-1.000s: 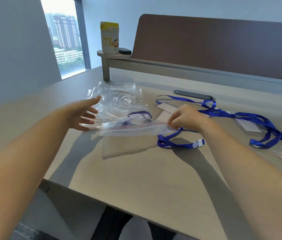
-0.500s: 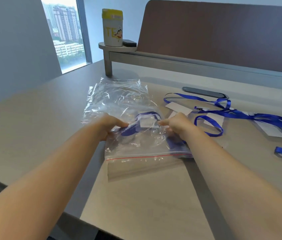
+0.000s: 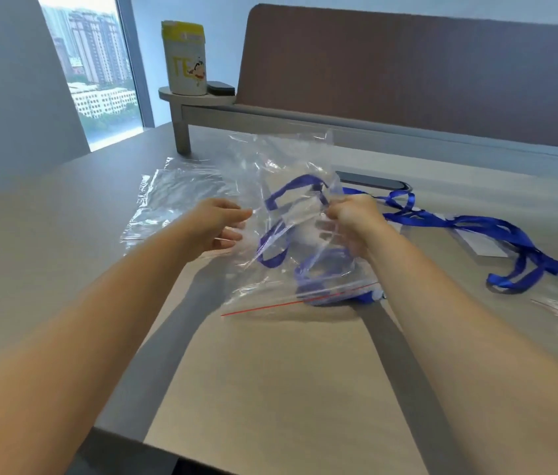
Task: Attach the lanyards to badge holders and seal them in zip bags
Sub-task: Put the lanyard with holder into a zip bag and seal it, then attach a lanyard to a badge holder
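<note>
Head view: both hands' fingers pinch the zip bag [image 3: 291,269], left hand [image 3: 217,222], right hand [image 3: 351,219].

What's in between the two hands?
In the head view, the clear zip bag with a blue lanyard inside stretches between the left hand and right hand.

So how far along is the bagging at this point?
Done: one blue lanyard sits inside the zip bag. In hand: left hand and right hand hold that bag up. Left: more lanyards and spare bags lie loose.
</note>
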